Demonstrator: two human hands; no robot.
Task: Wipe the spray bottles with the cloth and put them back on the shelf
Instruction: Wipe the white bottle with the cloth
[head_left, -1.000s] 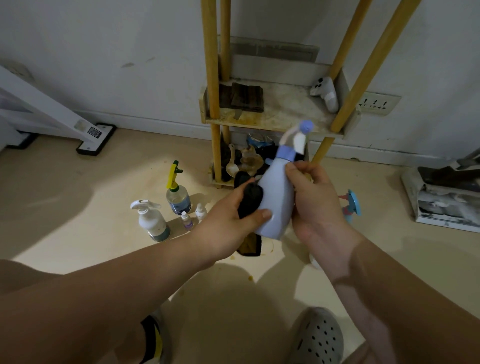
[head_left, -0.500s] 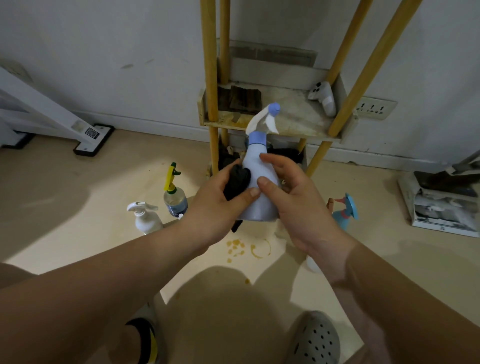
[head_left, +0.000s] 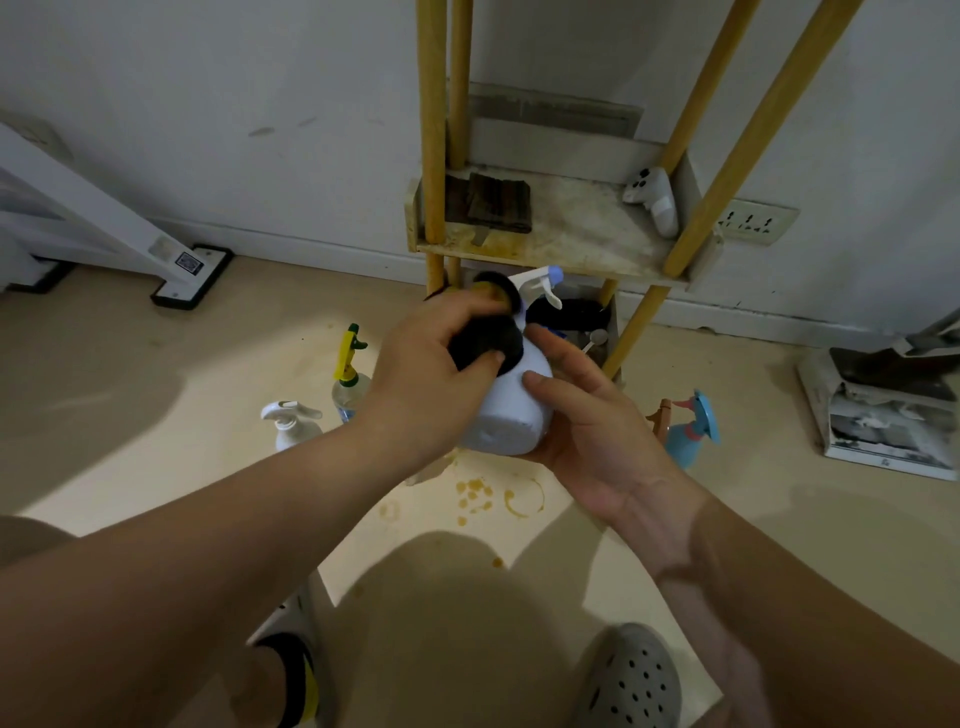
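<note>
so this looks like mid-wipe on bottle number one; the left hand has the dark cloth bunched in its fingers and pressed on the shoulder of the white spray bottle, right below the trigger; the right hand wraps round the lower body and holds it tilted in the air, in front of the shelf at 12 o'clock; my guess is the next move needs the bottle turned in the right hand so the cloth reaches the rest, then a lift onto that grubby shelf board; three more wait on the floor: a yellow-trigger bottle and a white pump bottle at 9 o'clock of the held one, a blue spray bottle at 3 o'clock; orange stains on the floor at 6 o'clock; scuffed wall behind, socket at 2 o'clock, white controller on the shelf.
</note>
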